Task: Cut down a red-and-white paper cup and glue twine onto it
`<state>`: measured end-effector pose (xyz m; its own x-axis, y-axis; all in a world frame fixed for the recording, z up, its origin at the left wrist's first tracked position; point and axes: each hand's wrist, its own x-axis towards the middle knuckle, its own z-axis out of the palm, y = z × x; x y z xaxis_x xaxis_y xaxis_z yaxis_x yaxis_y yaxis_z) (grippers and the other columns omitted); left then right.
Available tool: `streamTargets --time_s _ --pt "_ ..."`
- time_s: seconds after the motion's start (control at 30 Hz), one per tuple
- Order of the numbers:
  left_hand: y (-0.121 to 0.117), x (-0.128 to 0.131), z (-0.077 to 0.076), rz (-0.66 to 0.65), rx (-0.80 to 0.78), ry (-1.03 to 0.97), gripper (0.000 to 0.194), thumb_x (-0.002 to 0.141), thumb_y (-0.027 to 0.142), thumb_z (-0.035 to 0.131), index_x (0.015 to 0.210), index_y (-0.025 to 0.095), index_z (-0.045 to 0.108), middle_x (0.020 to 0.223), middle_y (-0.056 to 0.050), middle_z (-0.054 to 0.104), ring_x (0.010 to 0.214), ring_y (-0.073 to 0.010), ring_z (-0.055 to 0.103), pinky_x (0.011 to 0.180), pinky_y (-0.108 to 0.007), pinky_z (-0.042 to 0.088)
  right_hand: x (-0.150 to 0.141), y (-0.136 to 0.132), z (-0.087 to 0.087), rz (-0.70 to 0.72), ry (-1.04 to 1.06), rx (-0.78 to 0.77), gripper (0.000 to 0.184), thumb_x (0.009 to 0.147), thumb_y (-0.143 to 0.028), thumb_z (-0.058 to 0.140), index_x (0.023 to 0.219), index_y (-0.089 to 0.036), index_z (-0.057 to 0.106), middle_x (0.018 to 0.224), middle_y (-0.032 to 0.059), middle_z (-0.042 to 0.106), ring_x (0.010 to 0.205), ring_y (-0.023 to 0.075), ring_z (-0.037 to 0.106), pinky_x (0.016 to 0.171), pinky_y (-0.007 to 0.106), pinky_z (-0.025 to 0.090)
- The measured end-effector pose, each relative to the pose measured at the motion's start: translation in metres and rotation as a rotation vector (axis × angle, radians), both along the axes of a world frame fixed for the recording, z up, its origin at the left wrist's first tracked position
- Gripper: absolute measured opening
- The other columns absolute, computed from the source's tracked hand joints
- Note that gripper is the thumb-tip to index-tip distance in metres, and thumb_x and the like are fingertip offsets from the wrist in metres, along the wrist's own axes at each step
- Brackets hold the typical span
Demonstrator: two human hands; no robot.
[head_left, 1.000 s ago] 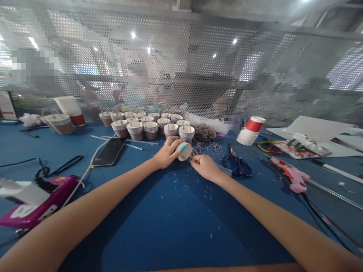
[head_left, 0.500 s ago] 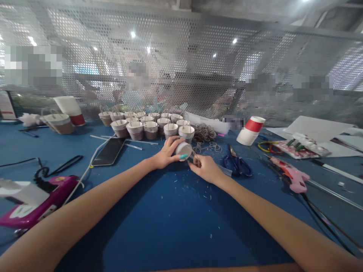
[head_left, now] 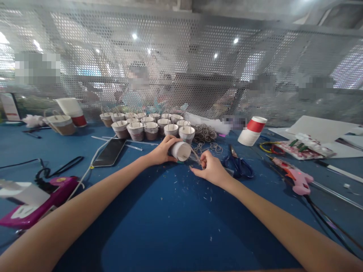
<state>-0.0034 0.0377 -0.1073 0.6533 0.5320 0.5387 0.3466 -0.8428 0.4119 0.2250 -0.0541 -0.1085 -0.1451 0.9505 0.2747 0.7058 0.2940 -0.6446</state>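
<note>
My left hand is wrapped round the side of a small white paper cup, tipped so that its round end faces me and to the right. From the cup a thin, greyish cord curves over to my right hand, whose curled fingers pinch it; its thumb points toward the cup. Just behind stand several small cups with cord handles, wrapped in pale and brown material. A tangle of similar cord lies behind my hands. Blue-handled scissors rest right of my right hand.
To the right are a pink glue gun with its cable and a stack of paper cups. On the left lie a phone and a magenta power strip with cables. A perforated metal screen rises behind the table.
The cup has turned so that its round end faces me more. My right hand has drawn slightly away to the right, and the cord now shows as a curve between cup and fingers.
</note>
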Motion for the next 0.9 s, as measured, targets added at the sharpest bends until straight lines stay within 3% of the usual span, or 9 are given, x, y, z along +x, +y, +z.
streamTargets --time_s 0.07,0.13,0.23,0.33,0.47,0.7,0.9 --pt "-0.001 0.002 0.001 0.014 -0.055 -0.111 0.069 0.059 0.04 0.077 0.119 0.02 0.047 0.114 -0.009 0.047 0.112 -0.0274 0.046 0.1 -0.052 0.036 0.0 -0.002 0.001 -0.074 -0.035 0.099 0.048 0.059 -0.052 0.066 0.081 -0.022 0.035 0.065 -0.0029 0.046 0.057 0.0128 0.045 0.052 0.027 0.034" --pt "-0.004 0.006 0.0 0.008 -0.214 -0.272 0.07 0.058 0.039 0.078 0.117 0.018 0.045 0.114 -0.011 0.051 0.11 -0.0275 0.049 0.096 -0.051 0.04 -0.001 -0.002 0.002 -0.119 -0.059 0.208 0.053 0.057 -0.055 0.067 0.084 -0.021 0.037 0.074 0.0018 0.048 0.068 0.0168 0.048 0.058 0.029 0.039" --pt "-0.008 0.014 0.0 -0.026 -0.487 -0.48 0.075 0.058 0.038 0.078 0.118 0.016 0.039 0.117 -0.013 0.053 0.107 -0.0272 0.054 0.091 -0.045 0.046 -0.001 -0.002 0.0 -0.111 -0.029 0.287 0.06 0.057 -0.056 0.069 0.094 -0.019 0.04 0.091 0.0089 0.048 0.085 0.0231 0.05 0.069 0.036 0.044" --pt "-0.016 0.026 0.0 -0.029 -0.608 -0.574 0.075 0.058 0.038 0.077 0.119 0.016 0.039 0.118 -0.013 0.054 0.107 -0.0276 0.054 0.088 -0.043 0.047 -0.002 -0.001 -0.003 -0.067 0.01 0.304 0.066 0.059 -0.055 0.069 0.106 -0.018 0.041 0.103 0.0126 0.048 0.098 0.0271 0.049 0.081 0.042 0.044" --pt "-0.031 0.041 0.001 -0.083 -0.632 -0.598 0.075 0.057 0.039 0.077 0.119 0.017 0.041 0.116 -0.012 0.055 0.109 -0.0286 0.053 0.089 -0.043 0.047 -0.005 -0.003 -0.004 -0.005 -0.019 0.353 0.07 0.064 -0.054 0.068 0.117 -0.02 0.039 0.113 0.0134 0.048 0.108 0.0304 0.044 0.09 0.049 0.04" --pt "-0.048 0.055 -0.006 -0.189 -0.614 -0.589 0.08 0.058 0.045 0.077 0.123 0.02 0.039 0.123 -0.013 0.053 0.114 -0.0288 0.051 0.098 -0.048 0.042 -0.008 -0.005 -0.006 0.03 -0.002 0.477 0.058 0.074 -0.042 0.064 0.122 -0.023 0.038 0.114 0.0124 0.05 0.108 0.0304 0.043 0.091 0.05 0.039" --pt "-0.048 0.053 -0.009 -0.282 -0.502 -0.435 0.094 0.061 0.04 0.077 0.138 0.021 0.026 0.136 -0.016 0.041 0.127 -0.0321 0.04 0.104 -0.053 0.035 0.003 0.0 0.002 0.087 -0.041 0.548 0.047 0.082 -0.034 0.054 0.125 -0.023 0.042 0.116 0.0125 0.053 0.108 0.0303 0.046 0.093 0.051 0.038"
